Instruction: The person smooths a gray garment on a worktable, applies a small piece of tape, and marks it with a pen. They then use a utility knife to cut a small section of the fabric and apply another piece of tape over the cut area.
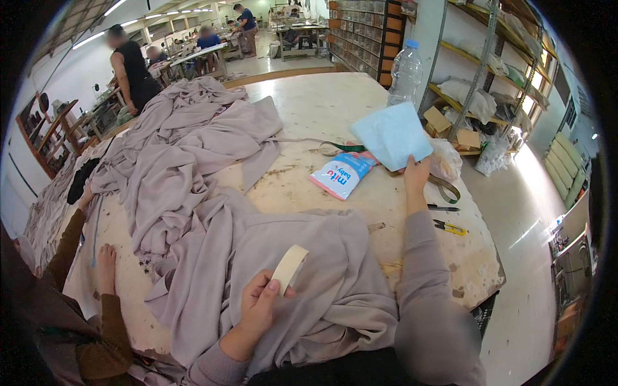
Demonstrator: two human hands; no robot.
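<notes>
My left hand [261, 302] grips a roll of cream masking tape [288, 264] above a heap of greyish-beige fabric [309, 251] on the worn, light table [315, 90]. My right hand [415, 172], arm stretched out, holds the corner of a light blue square sheet [389, 134]. Beneath and beside it lie a blue-and-pink soft packet [342, 174], a tape measure or strap [447, 190] and a clear plastic bag [444, 156]. A dark pen [443, 208] and yellow thread snips [450, 226] lie right of my forearm. A plastic water bottle [404, 71] stands behind the sheet.
A co-worker's hands [105, 267] are on the table at the left, beside more piled fabric [167, 128] and a black cloth [84, 174]. A person [129, 71] in black stands beyond; others work at far tables. Metal shelving [470, 90] and a drawer unit [360, 38] are behind.
</notes>
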